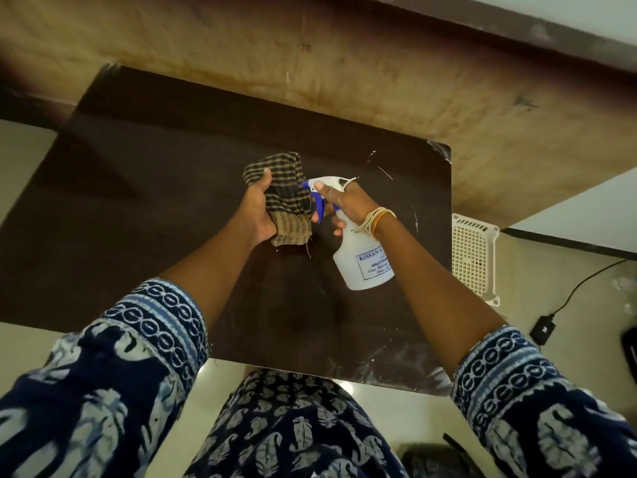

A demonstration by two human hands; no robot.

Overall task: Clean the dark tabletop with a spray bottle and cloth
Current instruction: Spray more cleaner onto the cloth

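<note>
Left hand (256,210) held above the middle of the dark desk (144,201), fingers closed around a bunched striped cloth (284,188). Right hand (344,203) grips the neck of a white spray bottle (365,260), fingers curled at the blue trigger (319,205), nozzle pointing at the cloth just beside it; white streaks on the desk's right part (386,172)

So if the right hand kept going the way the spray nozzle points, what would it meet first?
Most likely the striped cloth bunched in the left hand. The right hand aims the spray bottle leftward, its blue nozzle almost at the cloth. Depth is unclear, so it may pass slightly above.
</note>
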